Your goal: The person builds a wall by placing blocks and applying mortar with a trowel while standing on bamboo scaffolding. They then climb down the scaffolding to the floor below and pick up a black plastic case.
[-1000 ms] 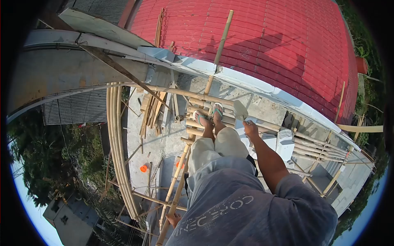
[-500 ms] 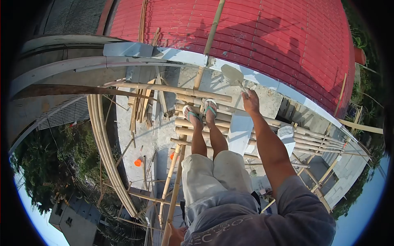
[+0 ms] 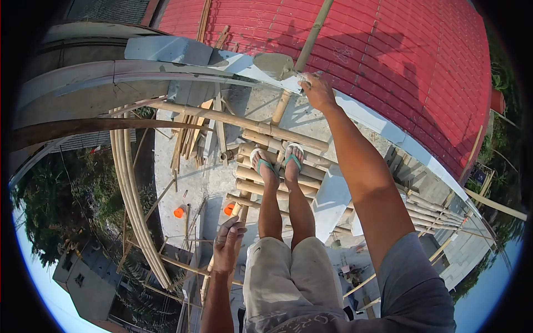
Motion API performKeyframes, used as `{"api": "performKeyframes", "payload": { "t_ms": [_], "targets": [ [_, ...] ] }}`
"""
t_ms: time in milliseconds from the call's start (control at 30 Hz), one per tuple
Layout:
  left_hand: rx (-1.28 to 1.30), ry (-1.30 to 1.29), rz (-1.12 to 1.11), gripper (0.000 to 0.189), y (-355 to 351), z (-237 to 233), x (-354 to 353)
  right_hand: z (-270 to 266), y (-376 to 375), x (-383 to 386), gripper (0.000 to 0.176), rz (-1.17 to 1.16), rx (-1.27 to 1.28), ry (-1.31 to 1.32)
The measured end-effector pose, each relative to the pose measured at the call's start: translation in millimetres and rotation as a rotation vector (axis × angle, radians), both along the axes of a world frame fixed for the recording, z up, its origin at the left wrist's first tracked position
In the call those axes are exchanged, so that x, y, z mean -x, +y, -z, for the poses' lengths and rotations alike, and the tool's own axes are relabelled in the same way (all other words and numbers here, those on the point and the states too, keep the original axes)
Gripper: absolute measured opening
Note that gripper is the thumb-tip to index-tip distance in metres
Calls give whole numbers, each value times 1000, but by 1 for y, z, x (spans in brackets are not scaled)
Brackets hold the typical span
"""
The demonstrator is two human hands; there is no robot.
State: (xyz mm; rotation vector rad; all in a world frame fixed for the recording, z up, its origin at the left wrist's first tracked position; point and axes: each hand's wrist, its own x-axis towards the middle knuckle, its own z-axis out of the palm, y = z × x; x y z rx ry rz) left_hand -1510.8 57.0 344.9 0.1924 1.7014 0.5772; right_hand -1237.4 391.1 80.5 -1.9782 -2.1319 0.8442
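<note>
My right hand (image 3: 317,91) is closed round the handle of a trowel, over the top of the white wall (image 3: 244,65). The trowel's blade (image 3: 273,65) points left and is covered with grey mortar. Just left of it a light grey block (image 3: 166,50) lies on the wall top. My left hand (image 3: 226,244) is raised at the lower middle, beside a bamboo pole, with its fingers bent; whether it touches the pole or holds anything is unclear.
Under my sandalled feet is a platform of bamboo poles (image 3: 277,173). A red tiled roof (image 3: 388,66) lies beyond the wall. Curved bamboo poles (image 3: 130,205) stand at the left, with planks (image 3: 191,133) nearer. Two orange objects (image 3: 179,212) and a white board (image 3: 331,200) are below.
My right hand has moved up and left with the trowel, whose blade is now near the block. My left hand has risen into fuller view from the bottom edge.
</note>
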Motion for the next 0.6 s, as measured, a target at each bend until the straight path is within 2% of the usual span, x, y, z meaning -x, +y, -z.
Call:
{"api": "performKeyframes", "payload": {
  "t_ms": [33,67,133,200,267,367,433,500,567,600],
  "targets": [
    [-55,-43,179,42,3,-2,-7,3,0,3,41,-3,9,2],
    [-47,-42,177,42,-1,0,-11,4,1,5,43,-9,51,-15],
    [-2,-28,343,41,-21,7,-17,0,-1,6,45,-18,103,-35],
    [44,-18,297,38,-41,16,-16,-7,0,1,44,-56,56,16],
    [102,7,201,34,-53,27,-11,-7,1,0,46,-77,40,-40],
    [71,29,219,36,-51,38,4,-9,-2,-3,51,-105,-8,-103],
    [57,82,240,36,-34,48,12,-12,-4,6,53,-116,-45,-91],
    [22,110,241,37,-9,72,23,-22,-12,14,54,-3,-203,-23],
    [-35,96,188,39,39,103,36,-44,-36,27,49,25,-223,46],
    [-76,41,77,40,66,117,42,-51,-53,34,47,79,-239,132]
  ]
}}
